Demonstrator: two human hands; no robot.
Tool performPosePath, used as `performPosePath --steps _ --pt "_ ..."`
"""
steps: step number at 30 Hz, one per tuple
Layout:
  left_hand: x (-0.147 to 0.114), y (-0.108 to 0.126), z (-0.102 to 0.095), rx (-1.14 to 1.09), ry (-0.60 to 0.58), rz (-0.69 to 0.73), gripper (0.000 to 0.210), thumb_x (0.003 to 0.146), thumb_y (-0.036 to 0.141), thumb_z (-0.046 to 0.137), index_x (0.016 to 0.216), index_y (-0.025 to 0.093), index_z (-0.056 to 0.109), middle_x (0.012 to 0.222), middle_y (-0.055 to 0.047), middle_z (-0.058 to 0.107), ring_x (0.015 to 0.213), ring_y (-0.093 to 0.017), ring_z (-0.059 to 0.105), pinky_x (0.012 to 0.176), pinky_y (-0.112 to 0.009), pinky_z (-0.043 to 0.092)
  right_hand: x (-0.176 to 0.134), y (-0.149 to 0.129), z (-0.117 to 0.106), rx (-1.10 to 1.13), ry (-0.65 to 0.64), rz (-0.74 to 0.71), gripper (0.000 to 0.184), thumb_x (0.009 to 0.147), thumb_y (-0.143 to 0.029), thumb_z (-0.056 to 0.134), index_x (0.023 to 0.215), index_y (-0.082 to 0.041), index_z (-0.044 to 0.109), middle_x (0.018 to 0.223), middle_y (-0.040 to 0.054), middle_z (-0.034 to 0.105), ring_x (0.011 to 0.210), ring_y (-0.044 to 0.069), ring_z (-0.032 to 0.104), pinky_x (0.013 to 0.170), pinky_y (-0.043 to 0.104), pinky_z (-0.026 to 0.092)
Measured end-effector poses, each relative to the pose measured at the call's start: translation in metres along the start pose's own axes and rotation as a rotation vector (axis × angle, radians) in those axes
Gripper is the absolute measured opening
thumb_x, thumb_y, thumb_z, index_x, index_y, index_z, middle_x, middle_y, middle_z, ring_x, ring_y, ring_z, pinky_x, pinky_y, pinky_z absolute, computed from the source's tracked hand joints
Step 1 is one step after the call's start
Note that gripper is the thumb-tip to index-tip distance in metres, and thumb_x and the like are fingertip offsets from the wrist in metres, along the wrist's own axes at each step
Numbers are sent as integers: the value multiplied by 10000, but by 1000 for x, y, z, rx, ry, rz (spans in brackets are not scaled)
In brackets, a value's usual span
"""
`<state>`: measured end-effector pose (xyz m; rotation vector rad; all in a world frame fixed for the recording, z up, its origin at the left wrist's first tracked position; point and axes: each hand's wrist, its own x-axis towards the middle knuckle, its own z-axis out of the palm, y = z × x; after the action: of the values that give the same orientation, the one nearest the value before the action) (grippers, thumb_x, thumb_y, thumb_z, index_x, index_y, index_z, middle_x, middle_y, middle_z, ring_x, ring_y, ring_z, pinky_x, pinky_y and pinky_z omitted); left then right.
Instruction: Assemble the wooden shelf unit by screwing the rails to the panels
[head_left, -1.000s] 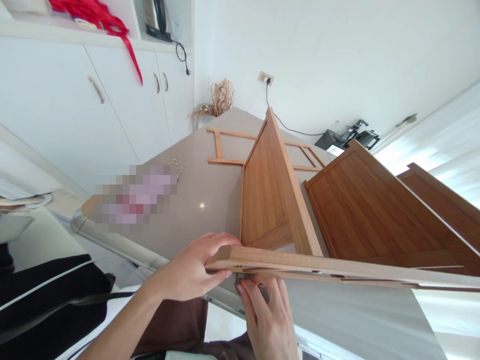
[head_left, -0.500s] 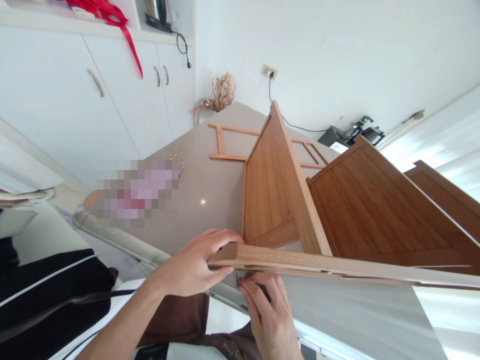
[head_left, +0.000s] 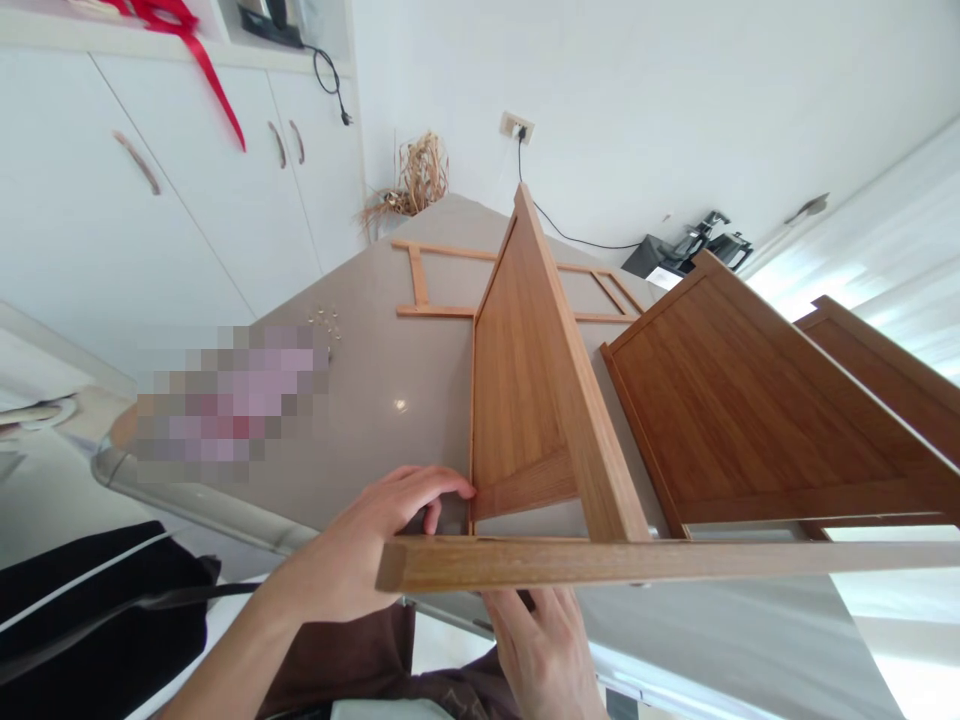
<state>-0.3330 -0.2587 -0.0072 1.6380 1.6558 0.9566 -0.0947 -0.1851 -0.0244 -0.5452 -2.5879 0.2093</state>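
Observation:
A long wooden rail (head_left: 525, 565) runs across the near side of a wooden panel (head_left: 525, 390) that stands on edge on the table. My left hand (head_left: 352, 560) is around the rail's left end, its index finger reaching to the panel's lower left edge; the thumb is hidden behind the rail. Below the rail, my right hand (head_left: 544, 650) has bent fingers drawn together against its underside. The right fingertips, and whatever they pinch, are hidden by the rail.
Two more wooden panels (head_left: 765, 400) stand at the right. A ladder-like wooden frame (head_left: 435, 312) lies flat on the grey table (head_left: 367, 400). Several small metal fittings (head_left: 326, 322) lie at the left, near a blurred-out patch. A black device (head_left: 686, 245) sits by the wall.
The rail has turned, so its broad face now shows and covers the right fingertips and left thumb. My left index finger has straightened onto the panel edge. The view has shifted slightly.

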Motion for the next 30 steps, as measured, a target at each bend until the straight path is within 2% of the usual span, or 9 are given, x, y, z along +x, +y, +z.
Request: performPosePath --steps 3,8,12,16,22,26,30 --pt "2 2 -5 -40 -56 -34 453 871 251 635 1307 304 526 972 2 620 889 -179 579 889 -324 478 -7 7 3 -28 -40 -14 265 929 -89 502 1032 -269 668 895 43 665 819 200 625 722 307 507" --pt "4 17 -17 -42 -90 -62 388 932 247 584 1316 279 532 987 -14 610 958 -188 567 989 -354 434 -8 12 4 13 -32 -71 229 918 -99 512 942 -275 656 998 41 682 937 209 637 828 337 519" --pt "3 20 -17 -39 -92 -52 386 932 259 583 1314 283 532 958 -9 605 966 -193 567 982 -355 438 -9 6 3 18 -36 3 251 933 -85 475 905 -268 646 972 41 668 883 199 625 789 317 502" --pt "1 7 -9 -35 -64 2 429 900 272 602 1322 293 523 981 -11 617 927 -189 571 911 -330 468 -7 -6 2 -28 -35 142 238 978 -146 473 966 -286 665 851 33 625 787 204 604 748 322 487" --pt "0 6 -3 -7 -13 -30 469 850 206 603 1302 310 528 1102 -8 636 923 -175 596 925 -334 491 10 -12 1 39 55 80 179 989 -172 539 1120 -219 651 996 78 644 909 231 600 809 367 497" --pt "-1 14 -6 0 12 -51 403 899 264 588 1295 322 535 1256 -6 624 1062 -190 603 1000 -341 486 14 -9 4 126 89 56 203 977 -131 563 1158 -192 633 1008 78 647 947 224 592 837 371 502" --pt "-1 16 -9 16 5 -72 440 896 307 602 1329 297 525 1359 -23 591 1249 -214 548 1097 -337 436 14 -7 6 177 133 45 191 972 -117 574 1138 -193 634 954 62 634 887 200 582 802 354 510"
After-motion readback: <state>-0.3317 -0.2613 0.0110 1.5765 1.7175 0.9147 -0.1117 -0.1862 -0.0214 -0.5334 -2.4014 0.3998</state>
